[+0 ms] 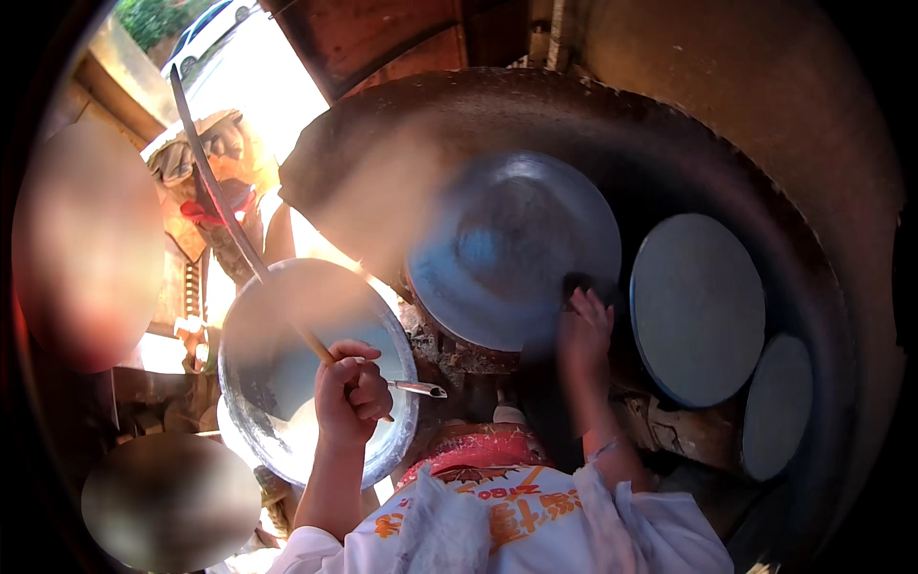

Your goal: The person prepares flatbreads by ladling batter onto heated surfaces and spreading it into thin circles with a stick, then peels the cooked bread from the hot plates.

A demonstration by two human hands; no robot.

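Note:
My left hand is closed around the lower part of a long, thin wooden stick, which slants up and to the left. Beneath it stands a round bucket with pale liquid inside. A silver tube-like handle pokes out beside that hand; whether I also hold it is unclear. My right hand presses a dark pad against the lower right edge of a round grey griddle. The pad is mostly covered by my fingers and smeared by motion, so its kind is unclear.
To the right of the griddle are two pale round plates, the farther one smaller. A large curved brown wall wraps around the back and right. At the upper left, a cloth bundle sits near the bright opening, with a white car outside.

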